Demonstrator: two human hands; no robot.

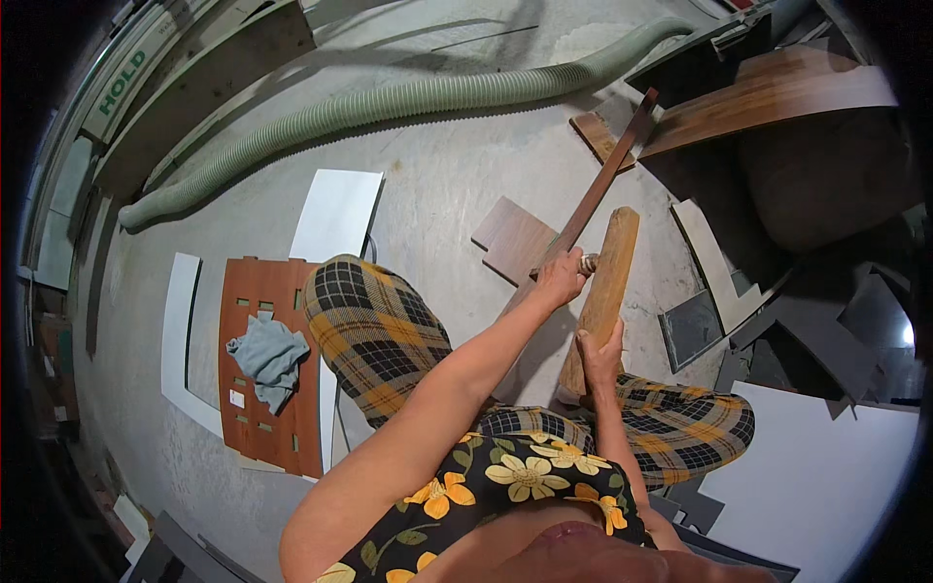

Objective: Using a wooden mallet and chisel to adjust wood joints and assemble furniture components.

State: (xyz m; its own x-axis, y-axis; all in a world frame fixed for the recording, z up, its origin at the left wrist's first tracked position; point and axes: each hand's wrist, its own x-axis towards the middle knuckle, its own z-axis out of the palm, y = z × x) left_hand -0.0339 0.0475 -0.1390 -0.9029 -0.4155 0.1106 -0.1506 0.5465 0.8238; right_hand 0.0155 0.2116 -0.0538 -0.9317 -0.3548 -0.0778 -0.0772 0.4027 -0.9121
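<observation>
My right hand (pixel 601 358) is closed round the lower part of a thick, worn wooden block (pixel 614 267), which stands tilted in front of me. My left hand (pixel 561 280) is closed too. A small ringed metal piece (pixel 588 263) sticks out of its fingers toward the left side of the block. Its other end is hidden in my grip. A long dark-brown wooden strip (pixel 604 182) runs under or behind my left hand. I cannot tell whether the fingers also touch the strip.
A ribbed green hose (pixel 389 105) curves across the concrete floor. At left lies a slotted brown panel (pixel 243 321) with a grey cloth (pixel 267 358) on it, beside white boards (pixel 335 209). Wood-grain pieces (pixel 520 243) lie ahead. Dark panels (pixel 826 340) and a white sheet (pixel 807 466) crowd the right.
</observation>
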